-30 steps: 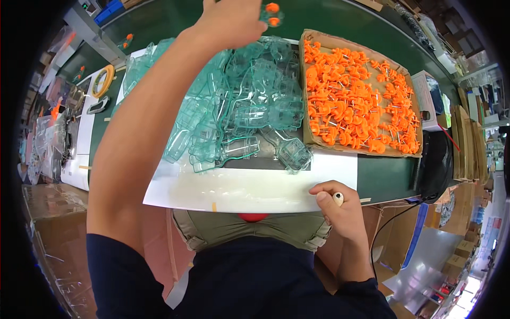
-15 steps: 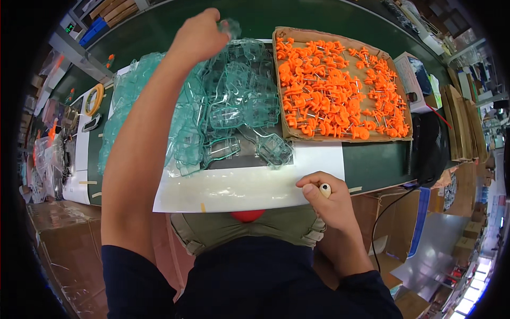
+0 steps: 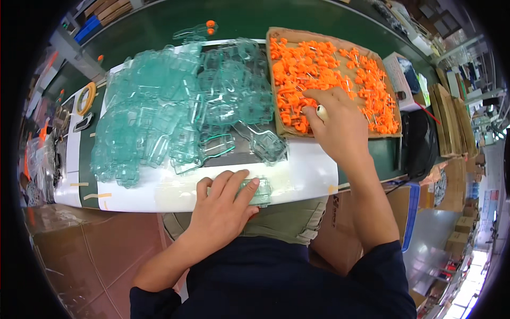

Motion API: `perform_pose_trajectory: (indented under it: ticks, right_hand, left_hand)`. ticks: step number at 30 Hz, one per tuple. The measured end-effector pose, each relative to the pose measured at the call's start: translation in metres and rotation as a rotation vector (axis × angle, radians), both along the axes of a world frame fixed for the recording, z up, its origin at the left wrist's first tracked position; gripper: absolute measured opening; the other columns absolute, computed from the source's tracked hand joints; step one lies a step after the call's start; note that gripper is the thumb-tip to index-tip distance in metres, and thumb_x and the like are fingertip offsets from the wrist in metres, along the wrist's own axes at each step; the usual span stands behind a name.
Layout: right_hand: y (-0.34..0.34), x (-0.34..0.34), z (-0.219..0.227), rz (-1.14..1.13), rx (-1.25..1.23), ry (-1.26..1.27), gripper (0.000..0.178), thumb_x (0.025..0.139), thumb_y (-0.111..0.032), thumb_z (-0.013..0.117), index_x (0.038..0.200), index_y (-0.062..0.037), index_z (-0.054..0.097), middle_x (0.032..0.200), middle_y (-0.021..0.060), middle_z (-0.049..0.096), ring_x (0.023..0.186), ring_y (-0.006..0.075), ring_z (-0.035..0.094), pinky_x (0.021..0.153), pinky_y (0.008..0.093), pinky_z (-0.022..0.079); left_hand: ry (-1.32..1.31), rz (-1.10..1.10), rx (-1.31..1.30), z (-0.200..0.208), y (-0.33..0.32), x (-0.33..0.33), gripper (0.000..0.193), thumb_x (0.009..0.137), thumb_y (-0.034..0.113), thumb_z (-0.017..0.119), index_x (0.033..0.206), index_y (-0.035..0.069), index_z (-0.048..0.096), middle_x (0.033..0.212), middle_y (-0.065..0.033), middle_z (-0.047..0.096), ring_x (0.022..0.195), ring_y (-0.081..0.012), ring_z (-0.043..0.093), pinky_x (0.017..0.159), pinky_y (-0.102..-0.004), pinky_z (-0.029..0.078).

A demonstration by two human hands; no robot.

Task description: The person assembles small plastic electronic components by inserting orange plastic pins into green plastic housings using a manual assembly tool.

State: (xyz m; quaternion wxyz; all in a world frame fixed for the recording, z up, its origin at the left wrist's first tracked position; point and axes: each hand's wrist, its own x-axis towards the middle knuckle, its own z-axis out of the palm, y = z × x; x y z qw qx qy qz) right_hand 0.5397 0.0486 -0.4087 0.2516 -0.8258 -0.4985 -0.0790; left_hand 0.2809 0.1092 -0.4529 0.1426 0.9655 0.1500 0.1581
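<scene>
At the table's front edge, my left hand (image 3: 220, 204) rests on a clear greenish plastic shell (image 3: 261, 192), gripping its left side. My right hand (image 3: 342, 125) reaches over the cardboard tray's front part, fingertips curled down among small orange plastic parts with metal pins (image 3: 297, 69). A pale, round-ended handle (image 3: 321, 112) pokes out of its grip; the rest of that tool is hidden. Whether the fingertips have picked up an orange part cannot be made out. Many more clear plastic shells (image 3: 154, 90) lie heaped left of the tray (image 3: 272, 90).
Beyond the heap, a clear shell (image 3: 188, 34) with orange parts (image 3: 210, 24) lies on the green surface (image 3: 244, 21). A yellow tape roll (image 3: 90, 98) sits at the left. Right of the tray are a white box (image 3: 401, 80) and a black bag (image 3: 421, 143).
My left hand has come back from the far side to the front edge, where a clear shell now lies under it. My right hand has moved up into the tray, still holding the pale handle.
</scene>
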Motion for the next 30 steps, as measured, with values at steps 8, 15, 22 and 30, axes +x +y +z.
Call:
perform_pose_trajectory:
  ticks: [8,15,22,30]
  right_hand:
    - [0.026,0.007,0.016,-0.088,-0.431,-0.218,0.029,0.089,-0.018,0.066,0.117,-0.0151,0.073,0.096,0.0078,0.075,0.081,0.0297,0.068,0.07,0.0388,0.054]
    - [0.028,0.022,0.027,-0.121,-0.401,-0.048,0.025,0.089,-0.014,0.066,0.112,-0.0119,0.075,0.095,0.0078,0.076,0.08,0.0286,0.068,0.07,0.0368,0.053]
    - [0.009,0.019,0.006,0.153,0.161,0.135,0.02,0.086,-0.005,0.07,0.105,-0.0049,0.075,0.092,0.0059,0.075,0.075,0.0194,0.064,0.067,0.0308,0.051]
    - [-0.022,-0.045,-0.012,0.462,0.343,0.3,0.024,0.078,0.006,0.075,0.1,-0.004,0.076,0.094,0.0048,0.074,0.076,0.0179,0.064,0.067,0.0272,0.051]
  left_hand:
    - [-0.196,0.023,0.029,0.011,-0.006,-0.012,0.046,0.081,0.022,0.075,0.125,0.012,0.064,0.138,-0.0069,0.057,0.115,-0.0258,0.053,0.1,-0.0492,0.033]
    - [-0.082,-0.031,0.047,-0.011,0.0,-0.006,0.043,0.083,0.023,0.074,0.124,0.012,0.065,0.137,-0.0059,0.058,0.115,-0.0238,0.053,0.101,-0.049,0.034]
    - [-0.357,0.028,-0.045,-0.022,0.019,0.006,0.032,0.085,0.02,0.071,0.115,0.011,0.067,0.106,-0.0032,0.068,0.083,-0.0228,0.061,0.072,-0.0318,0.048]
    - [-0.266,0.126,0.118,-0.02,0.031,0.015,0.031,0.086,0.017,0.073,0.114,0.008,0.067,0.105,-0.0034,0.07,0.087,-0.0232,0.065,0.075,-0.0328,0.051]
